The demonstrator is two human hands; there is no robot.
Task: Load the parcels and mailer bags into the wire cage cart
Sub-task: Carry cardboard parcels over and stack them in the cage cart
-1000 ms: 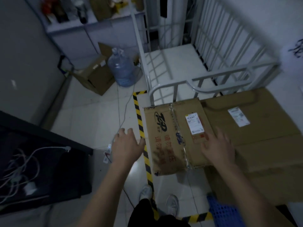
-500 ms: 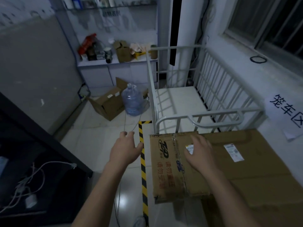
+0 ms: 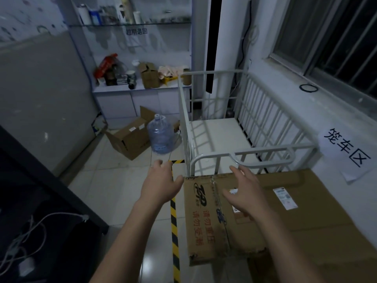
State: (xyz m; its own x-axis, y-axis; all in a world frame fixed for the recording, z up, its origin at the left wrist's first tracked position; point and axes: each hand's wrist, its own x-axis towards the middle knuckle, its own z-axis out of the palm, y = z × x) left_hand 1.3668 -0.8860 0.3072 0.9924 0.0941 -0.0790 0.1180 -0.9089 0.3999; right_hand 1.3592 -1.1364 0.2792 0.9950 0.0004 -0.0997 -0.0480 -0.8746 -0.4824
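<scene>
Where the floor is marked off by a strip of yellow-and-black tape (image 3: 174, 221), the wire cage cart (image 3: 216, 135) is seen standing against the wall under the window, its near rail just beyond the cardboard in the foreground. A large brown carton (image 3: 326, 227) is laid flat below that rail, and a smaller printed parcel (image 3: 204, 227), taped along its middle, is stacked on its left part, with the far edge close to the foot of the cart. The left hand (image 3: 161, 185) is held open with the fingers spread, nothing in it, just beside the parcel's far left corner, the thumb nearly at the cardboard. The right hand (image 3: 245, 194) is likewise spread wide over the parcel's top, covering most of a white label; whether the palm is touching the surface cannot be told. Between the hands and the cart's floor only the near rail is interposed. To the cart's left an open cardboard box (image 3: 128, 140) is set on the tiles with a water bottle (image 3: 161, 135) just in front of it. A paper sign (image 3: 346, 153) is fixed to the wall on the right.
</scene>
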